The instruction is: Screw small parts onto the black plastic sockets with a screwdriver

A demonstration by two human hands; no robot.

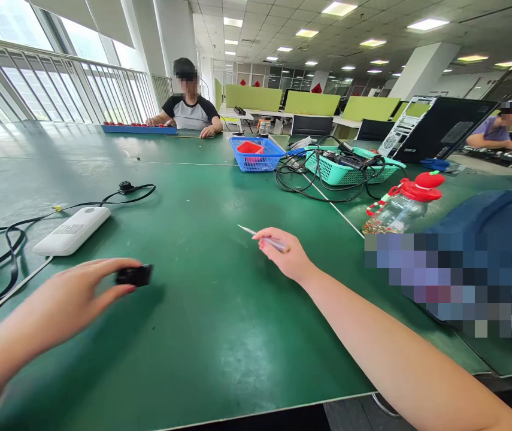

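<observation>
Head view shows both of the person's hands out over a green tabletop (pixel 220 335). The left hand (pixel 64 302) pinches a small black part (pixel 134 275) between thumb and fingertips, holding it at or just above the surface; I cannot tell whether it touches. The right hand (pixel 282 254) is closed in a pen-like grip on a thin silver tool (pixel 262 237), its pointed tip aimed up and to the left, away from the black part. The two hands are well apart, with bare green surface between them.

Near the left hand lie a white power bank (pixel 72 230) and a black cable (pixel 8 239) that loops off to the left edge. Farther back stand a blue basket (pixel 256 157) and a teal basket (pixel 350 170) full of wires; a red-lidded bottle (pixel 402 203) sits to the right.

As a judgement, the work is at the stage of bringing tool and part together: both are gripped, but the tip is not yet on the part. The next move seems to call for turning the tool's point toward the black part and steadying the part firmly, since it is small and the tool tip fine.
</observation>
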